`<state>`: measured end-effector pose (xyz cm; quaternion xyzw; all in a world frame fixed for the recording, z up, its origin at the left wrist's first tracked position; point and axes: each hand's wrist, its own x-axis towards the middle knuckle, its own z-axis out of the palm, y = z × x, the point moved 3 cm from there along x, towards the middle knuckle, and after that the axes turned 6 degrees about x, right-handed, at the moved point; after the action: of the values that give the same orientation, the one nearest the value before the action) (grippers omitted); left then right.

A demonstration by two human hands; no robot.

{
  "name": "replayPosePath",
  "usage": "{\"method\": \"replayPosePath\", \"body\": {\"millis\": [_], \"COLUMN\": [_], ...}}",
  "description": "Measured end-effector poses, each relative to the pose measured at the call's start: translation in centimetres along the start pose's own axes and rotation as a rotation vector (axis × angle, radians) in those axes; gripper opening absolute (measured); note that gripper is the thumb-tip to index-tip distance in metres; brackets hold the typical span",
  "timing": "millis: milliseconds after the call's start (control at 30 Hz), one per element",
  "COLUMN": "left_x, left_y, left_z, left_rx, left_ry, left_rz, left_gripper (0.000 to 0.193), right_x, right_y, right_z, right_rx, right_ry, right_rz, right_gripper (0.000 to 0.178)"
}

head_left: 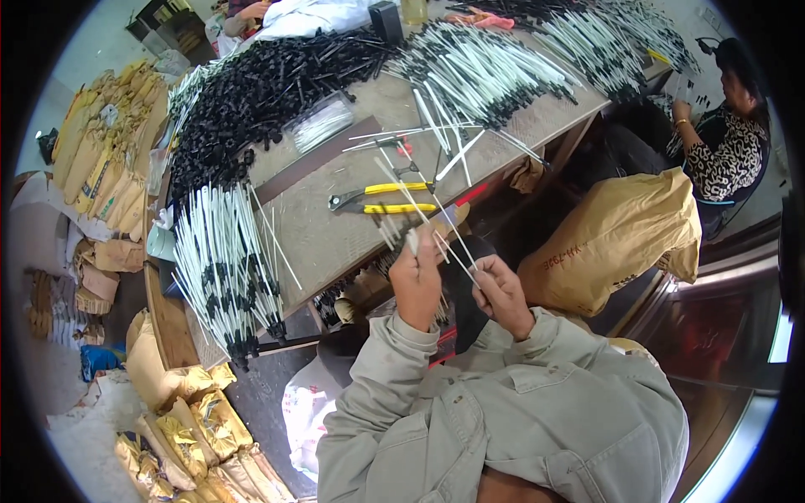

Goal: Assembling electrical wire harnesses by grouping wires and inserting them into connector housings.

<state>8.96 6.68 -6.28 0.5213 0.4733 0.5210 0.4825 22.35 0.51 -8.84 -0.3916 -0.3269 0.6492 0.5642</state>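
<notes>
My left hand is closed, fingers up, around several thin white rods; their far ends blur. Close beside it, my right hand pinches the near part of a long thin white rod that slants up over the table edge. Both hands are in front of the table's near edge. Beyond them lie cutting pliers with yellow handles, jaws pointing left. Long white strips and thin rods rest loosely past the pliers.
Black plastic parts are heaped on the table. White sticks with black ends lie in a left bundle and a far pile. A clear box holds thin white rods. A brown sack and another person are at right.
</notes>
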Motion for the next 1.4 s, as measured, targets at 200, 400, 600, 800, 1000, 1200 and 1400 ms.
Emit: {"method": "replayPosePath", "body": {"millis": [200, 400, 600, 800, 1000, 1200, 1400], "left_x": [2.6, 5.2, 5.9, 5.7, 5.8, 6.0, 1.2], "left_y": [1.2, 0.7, 0.0, 0.9, 1.0, 1.0, 7.1], "left_z": [-1.5, 0.1, 0.7, 1.5, 1.1, -1.9, -4.5], "left_rx": [-0.266, -0.219, -0.449, -0.500, -0.583, -0.741, -0.959], "left_ry": [0.173, 0.125, 0.193, 0.204, 0.280, 0.380, 0.046], "left_rz": [-0.155, -0.291, -0.173, -0.175, -0.227, -0.217, -0.030], "left_gripper": [0.036, 0.032, 0.017, 0.011, 0.013, 0.021, 0.028], "right_x": [-1.0, -2.1, 0.0, 14.3, 21.9, 23.7, 22.2], "right_y": [-0.9, 0.1, -5.9, -12.3, -10.8, -11.9, -12.5], "right_z": [-1.9, -2.2, -2.6, -0.1, 3.1, -2.0, -2.4], "right_rx": [-0.072, -0.091, -0.645, -1.173, -1.725, -1.303, -1.299], "right_ry": [-0.040, -0.096, -0.465, -0.113, -0.055, -0.032, 0.214], "right_rz": [0.034, -0.014, -0.046, -0.830, -0.483, -0.308, -0.696], "right_gripper": [0.008, 0.007, 0.012, 0.024, 0.038, 0.031, 0.026]}}
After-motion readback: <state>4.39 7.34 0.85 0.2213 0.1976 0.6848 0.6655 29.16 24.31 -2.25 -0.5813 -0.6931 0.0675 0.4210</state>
